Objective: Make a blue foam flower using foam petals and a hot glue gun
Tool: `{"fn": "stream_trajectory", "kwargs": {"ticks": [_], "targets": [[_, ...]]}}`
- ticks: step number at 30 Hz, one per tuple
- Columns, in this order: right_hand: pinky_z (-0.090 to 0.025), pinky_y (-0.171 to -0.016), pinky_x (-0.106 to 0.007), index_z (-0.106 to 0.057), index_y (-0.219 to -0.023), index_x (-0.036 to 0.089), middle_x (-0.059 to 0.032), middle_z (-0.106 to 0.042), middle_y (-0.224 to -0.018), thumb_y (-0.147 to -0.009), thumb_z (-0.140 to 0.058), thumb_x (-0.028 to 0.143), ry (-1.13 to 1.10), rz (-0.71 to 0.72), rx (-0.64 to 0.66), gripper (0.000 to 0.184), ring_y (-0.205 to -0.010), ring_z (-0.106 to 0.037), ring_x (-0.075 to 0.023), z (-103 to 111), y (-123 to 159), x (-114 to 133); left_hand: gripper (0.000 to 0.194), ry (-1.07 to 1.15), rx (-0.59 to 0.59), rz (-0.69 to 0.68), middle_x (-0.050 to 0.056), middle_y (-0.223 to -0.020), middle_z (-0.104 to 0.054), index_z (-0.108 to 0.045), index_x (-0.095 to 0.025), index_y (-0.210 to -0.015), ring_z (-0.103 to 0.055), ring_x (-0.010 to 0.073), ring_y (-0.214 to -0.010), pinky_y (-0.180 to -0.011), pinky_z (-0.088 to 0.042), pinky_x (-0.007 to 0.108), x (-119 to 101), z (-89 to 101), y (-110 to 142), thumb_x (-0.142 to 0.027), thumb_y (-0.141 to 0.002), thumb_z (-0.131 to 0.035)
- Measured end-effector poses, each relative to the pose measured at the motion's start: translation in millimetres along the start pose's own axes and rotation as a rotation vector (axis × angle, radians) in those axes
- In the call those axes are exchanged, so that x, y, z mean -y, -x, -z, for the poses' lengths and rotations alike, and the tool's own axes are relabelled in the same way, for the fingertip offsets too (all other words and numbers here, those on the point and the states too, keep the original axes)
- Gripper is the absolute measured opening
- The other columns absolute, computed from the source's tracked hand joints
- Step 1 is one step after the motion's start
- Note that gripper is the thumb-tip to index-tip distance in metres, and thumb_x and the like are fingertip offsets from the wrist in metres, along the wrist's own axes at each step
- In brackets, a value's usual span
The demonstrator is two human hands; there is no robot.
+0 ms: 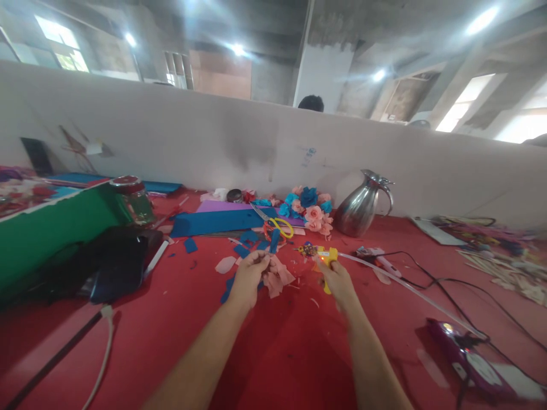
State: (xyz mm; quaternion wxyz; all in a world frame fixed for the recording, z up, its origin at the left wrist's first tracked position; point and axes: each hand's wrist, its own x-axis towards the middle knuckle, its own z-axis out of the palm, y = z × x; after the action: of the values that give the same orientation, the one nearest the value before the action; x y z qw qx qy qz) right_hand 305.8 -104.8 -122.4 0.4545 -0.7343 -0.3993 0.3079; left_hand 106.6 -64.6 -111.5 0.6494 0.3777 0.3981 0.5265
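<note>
My left hand (250, 277) pinches a crumpled pink paper piece (277, 276) just above the red table (273, 353). My right hand (337, 281) is closed around a yellow glue gun (326, 258), whose tip glows orange and points left toward the pink paper. A long white glue stick (397, 282) trails from the gun to the right. Yellow-handled scissors (276, 223) lie behind my hands among blue paper scraps (245, 242).
A bunch of pink and blue paper flowers (310, 208) and a steel jug (361, 205) stand by the white partition. Blue and purple paper sheets (220, 219) lie at the back. A black bag (106, 265), glass jar (134, 199), cables and a purple power strip (468, 356) surround the work area.
</note>
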Motion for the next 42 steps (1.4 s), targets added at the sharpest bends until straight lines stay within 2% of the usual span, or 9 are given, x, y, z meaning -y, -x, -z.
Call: {"fn": "stream_trajectory", "kwargs": {"ticks": [3, 6, 9, 10, 12, 14, 18, 28, 42], "targets": [[-0.043, -0.061, -0.032, -0.055, -0.076, 0.019, -0.0076, -0.063, -0.064, -0.085, -0.045, 0.050, 0.387, -0.002, -0.072, 0.033, -0.065, -0.063, -0.0242, 14, -9, -6, 0.020, 0.017, 0.082, 0.006, 0.001, -0.062, -0.063, -0.061, -0.015, -0.069, -0.055, 0.0088, -0.051, -0.044, -0.030, 0.019, -4, -2.7, 3, -0.030, -0.063, -0.072], [-0.043, -0.073, -0.038, -0.061, -0.090, 0.014, -0.0192, -0.065, -0.094, -0.084, -0.050, 0.040, 0.689, 0.051, -0.312, 0.029, -0.091, -0.062, -0.0316, 20, -8, -5, 0.020, 0.024, 0.159, 0.019, 0.002, -0.064, -0.064, -0.061, -0.014, -0.070, -0.056, 0.0088, -0.052, -0.046, -0.032, 0.019, -8, -6.5, 7, -0.030, -0.065, -0.072], [-0.043, -0.077, -0.039, -0.065, -0.093, 0.015, -0.0177, -0.064, -0.101, -0.080, -0.054, 0.034, 0.579, 0.185, -0.443, 0.025, -0.097, -0.059, -0.0303, 11, 0, 2, 0.019, 0.039, 0.207, 0.063, 0.000, -0.062, -0.063, -0.063, -0.015, -0.074, -0.056, 0.0082, -0.053, -0.050, -0.037, 0.019, -11, -11.6, 12, -0.029, -0.067, -0.073], [-0.043, -0.077, -0.037, -0.066, -0.089, 0.016, -0.0144, -0.066, -0.096, -0.080, -0.054, 0.034, 0.424, 0.249, -0.384, 0.023, -0.092, -0.060, -0.0272, 5, 3, 5, 0.019, 0.051, 0.224, 0.077, -0.001, -0.061, -0.061, -0.063, -0.014, -0.075, -0.055, 0.0076, -0.053, -0.052, -0.039, 0.019, -11, -13.4, 14, -0.028, -0.067, -0.073], [-0.045, -0.073, -0.032, -0.068, -0.083, 0.017, -0.0089, -0.069, -0.085, -0.078, -0.057, 0.037, -0.008, 0.327, -0.111, 0.024, -0.080, -0.062, -0.0219, -11, 9, 12, 0.018, 0.082, 0.263, 0.116, -0.003, -0.057, -0.057, -0.063, -0.015, -0.075, -0.051, 0.0061, -0.050, -0.049, -0.038, 0.018, -11, -16.3, 17, -0.027, -0.067, -0.073], [-0.046, -0.069, -0.030, -0.070, -0.085, 0.018, -0.0055, -0.070, -0.081, -0.074, -0.062, 0.039, -0.359, 0.296, 0.084, 0.025, -0.075, -0.061, -0.0195, -26, 16, 17, 0.017, 0.099, 0.301, 0.167, -0.004, -0.056, -0.054, -0.062, -0.015, -0.075, -0.047, 0.0054, -0.046, -0.043, -0.033, 0.017, -9, -17.9, 18, -0.027, -0.068, -0.072], [-0.046, -0.066, -0.028, -0.072, -0.081, 0.019, -0.0012, -0.068, -0.071, -0.071, -0.069, 0.036, -0.664, 0.222, 0.267, 0.020, -0.064, -0.058, -0.0146, -41, 27, 23, 0.016, 0.092, 0.321, 0.222, -0.005, -0.056, -0.053, -0.059, -0.017, -0.075, -0.045, 0.0050, -0.046, -0.042, -0.031, 0.017, -3, -18.3, 17, -0.028, -0.070, -0.070], [-0.047, -0.064, -0.026, -0.072, -0.072, 0.017, 0.0006, -0.065, -0.062, -0.067, -0.073, 0.033, -0.771, 0.180, 0.269, 0.017, -0.060, -0.057, -0.0125, -37, 33, 24, 0.020, -0.040, 0.357, 0.092, -0.004, -0.059, -0.052, -0.057, -0.017, -0.071, -0.042, 0.0056, -0.050, -0.047, -0.030, 0.017, 2, -22.3, 20, -0.034, -0.073, -0.067], [-0.047, -0.060, -0.027, -0.067, -0.067, 0.018, 0.0011, -0.063, -0.058, -0.068, -0.069, 0.035, -0.670, 0.206, 0.240, 0.017, -0.057, -0.057, -0.0137, -38, 33, 26, 0.022, -0.332, 0.351, -0.134, -0.001, -0.066, -0.056, -0.058, -0.017, -0.076, -0.047, 0.0085, -0.053, -0.053, -0.037, 0.022, 13, -19.1, 13, -0.038, -0.080, -0.056]]}}
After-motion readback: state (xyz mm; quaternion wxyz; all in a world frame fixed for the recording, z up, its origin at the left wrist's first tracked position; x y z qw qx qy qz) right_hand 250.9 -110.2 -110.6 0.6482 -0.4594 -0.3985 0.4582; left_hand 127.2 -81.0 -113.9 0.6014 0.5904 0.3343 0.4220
